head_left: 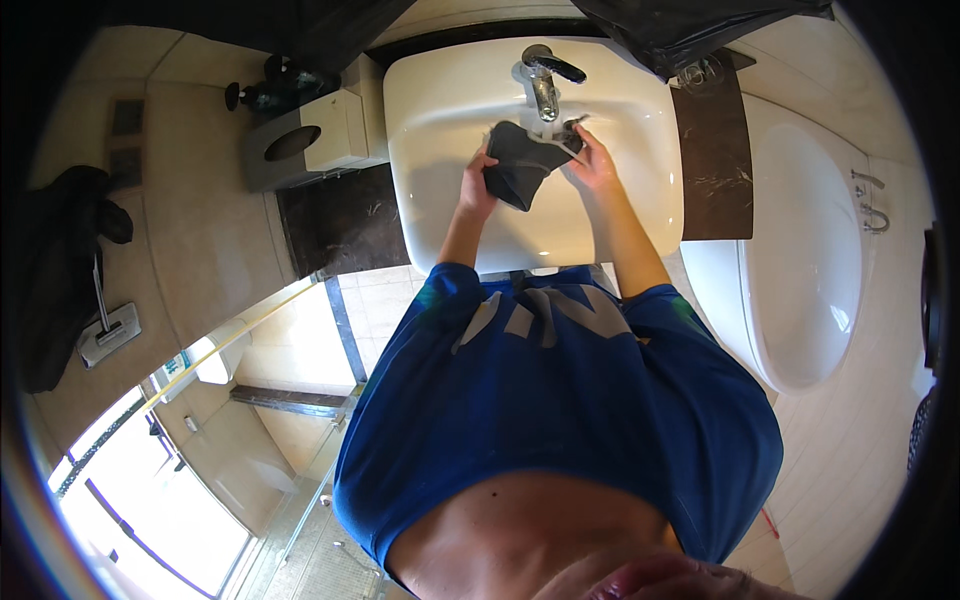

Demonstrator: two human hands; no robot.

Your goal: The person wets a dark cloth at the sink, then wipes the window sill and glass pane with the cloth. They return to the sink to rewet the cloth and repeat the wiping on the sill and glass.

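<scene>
Over the white washbasin (pixel 442 127), my left hand (pixel 477 180) grips the left edge of a dark grey cloth item (pixel 517 169) with a light strap or cord; its exact kind I cannot tell. My right hand (pixel 592 159) pinches the item's right end, close under the chrome faucet (pixel 546 82). Water seems to run from the spout onto the cloth near my right fingers, though this part is blurred. The cloth hangs between both hands above the bowl.
A box with an oval opening (pixel 330 142) and dark pump bottles (pixel 289 90) stand left of the basin. Dark stone counter (pixel 341 221) flanks it. A glass (pixel 701 75) sits at the back right, beside black plastic (pixel 645 30). A white bathtub (pixel 806 262) lies further right.
</scene>
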